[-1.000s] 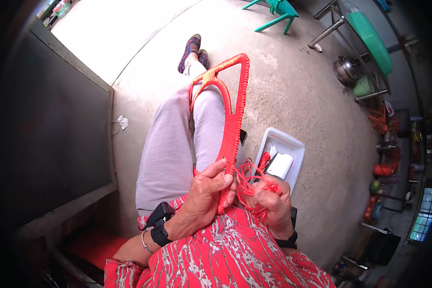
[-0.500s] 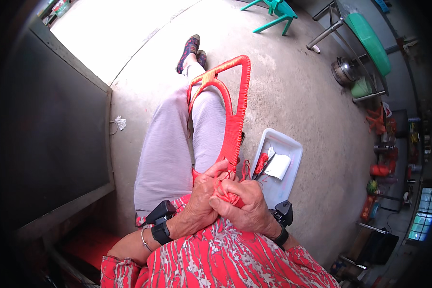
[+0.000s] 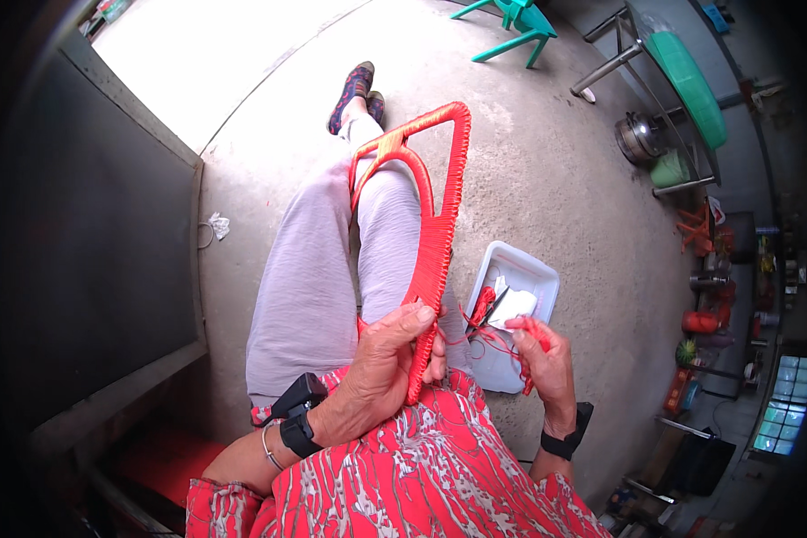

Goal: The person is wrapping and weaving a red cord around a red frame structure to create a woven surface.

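Across my lap lies a frame wrapped in red cord (image 3: 437,244), with a curved inner bar and a squared far end. My left hand (image 3: 388,359) grips its near end, thumb on top and fingers curled beneath. Out to the right, my right hand (image 3: 543,359) is closed on a bundle of loose red cord (image 3: 527,345). Strands of this cord loop from the bundle back toward the frame at my left fingers. Below and beyond the right hand, a white plastic tray (image 3: 552,276) on the floor holds scissors (image 3: 490,305), a red cord bundle (image 3: 481,303) and a white item (image 3: 514,309).
A dark panel (image 3: 108,233) stands close on my left. At the far right are a metal rack (image 3: 611,63) with a green basin (image 3: 686,85), and a pot (image 3: 638,137). A green stool (image 3: 520,40) stands ahead. Crumpled white scrap (image 3: 219,225) lies on the floor.
My right hand has moved away from the left, out to the right over the tray's near edge, drawing the red cord with it. My left hand stays on the frame, whose near end now shows.
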The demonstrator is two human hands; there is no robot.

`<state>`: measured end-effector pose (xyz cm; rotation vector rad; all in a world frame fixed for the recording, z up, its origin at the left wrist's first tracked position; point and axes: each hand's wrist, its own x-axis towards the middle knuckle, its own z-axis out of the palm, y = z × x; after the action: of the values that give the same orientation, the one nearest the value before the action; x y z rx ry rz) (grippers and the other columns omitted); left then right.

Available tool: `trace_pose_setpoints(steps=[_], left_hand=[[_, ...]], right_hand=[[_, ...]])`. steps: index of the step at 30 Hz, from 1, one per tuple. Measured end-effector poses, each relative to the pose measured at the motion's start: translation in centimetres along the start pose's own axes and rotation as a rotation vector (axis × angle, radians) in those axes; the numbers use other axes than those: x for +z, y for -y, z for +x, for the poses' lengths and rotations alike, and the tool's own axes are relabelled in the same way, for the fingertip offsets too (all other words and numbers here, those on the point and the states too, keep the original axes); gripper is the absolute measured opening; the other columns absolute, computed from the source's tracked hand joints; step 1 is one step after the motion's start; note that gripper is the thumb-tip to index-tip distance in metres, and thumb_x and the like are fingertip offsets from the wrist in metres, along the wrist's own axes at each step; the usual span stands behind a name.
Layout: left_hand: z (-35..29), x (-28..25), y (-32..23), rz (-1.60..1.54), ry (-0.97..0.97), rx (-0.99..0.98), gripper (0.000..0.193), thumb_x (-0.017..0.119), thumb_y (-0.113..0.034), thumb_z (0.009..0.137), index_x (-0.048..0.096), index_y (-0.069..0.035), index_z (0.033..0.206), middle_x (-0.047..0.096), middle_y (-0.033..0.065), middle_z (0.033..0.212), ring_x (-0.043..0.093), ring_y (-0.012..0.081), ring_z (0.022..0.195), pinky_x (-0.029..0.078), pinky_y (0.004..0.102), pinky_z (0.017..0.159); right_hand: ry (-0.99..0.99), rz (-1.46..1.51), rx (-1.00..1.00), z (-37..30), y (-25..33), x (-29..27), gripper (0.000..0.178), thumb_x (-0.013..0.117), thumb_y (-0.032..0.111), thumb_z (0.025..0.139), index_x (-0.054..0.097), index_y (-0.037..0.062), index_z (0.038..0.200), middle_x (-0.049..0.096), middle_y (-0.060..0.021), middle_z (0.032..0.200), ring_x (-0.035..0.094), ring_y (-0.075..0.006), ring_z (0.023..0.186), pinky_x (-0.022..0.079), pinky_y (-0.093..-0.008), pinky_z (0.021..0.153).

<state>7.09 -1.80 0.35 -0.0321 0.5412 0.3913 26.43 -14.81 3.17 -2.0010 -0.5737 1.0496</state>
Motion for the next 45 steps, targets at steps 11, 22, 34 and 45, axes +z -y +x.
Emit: trace_pose_setpoints(steps=[11,22,34,45], left_hand=[[-0.1,-0.7,0.5,-0.003,0.021,0.017,0.024,0.057,-0.021,0.091,0.055,-0.001,0.103,0.06,0.0117,0.072,0.056,0.021,0.051,0.049,0.0318,0.05],[-1.3,0.2,-0.1,0.117,-0.029,0.015,0.026,0.045,-0.024,0.098,0.05,0.0,0.109,0.06,0.0123,0.067,0.056,0.0204,0.048,0.048,0.0285,0.045],[-0.4,-0.3,1.0,0.044,0.055,-0.007,0.023,0.046,-0.022,0.098,0.05,-0.002,0.108,0.06,0.0103,0.07,0.057,0.0193,0.05,0.049,0.0289,0.046],[2.0,0.6,2.3,0.176,0.071,-0.078,0.027,0.043,-0.025,0.1,0.048,0.001,0.105,0.061,0.0127,0.08,0.063,0.0204,0.063,0.053,0.0271,0.056]], right_hand=[[0.285,0.152,-0.131,2.8,5.9,5.3,0.028,0.067,0.025,0.088,0.062,0.0008,0.101,0.059,0.0042,0.076,0.051,-0.0016,0.067,0.042,-0.0177,0.059],[0.336,0.348,0.071,-1.4,1.9,5.9,0.018,0.066,0.013,0.088,0.062,-0.0014,0.099,0.064,-0.0006,0.081,0.056,-0.0053,0.073,0.046,-0.0205,0.066],[0.317,0.266,-0.051,-0.6,5.8,4.6,0.017,0.062,0.015,0.09,0.063,-0.0001,0.099,0.064,0.0,0.081,0.056,-0.0061,0.068,0.046,-0.0208,0.063],[0.097,0.053,-0.233,8.5,6.7,3.9,0.035,0.068,0.026,0.086,0.056,-0.001,0.105,0.062,-0.0014,0.083,0.054,-0.007,0.068,0.046,-0.0234,0.061]])
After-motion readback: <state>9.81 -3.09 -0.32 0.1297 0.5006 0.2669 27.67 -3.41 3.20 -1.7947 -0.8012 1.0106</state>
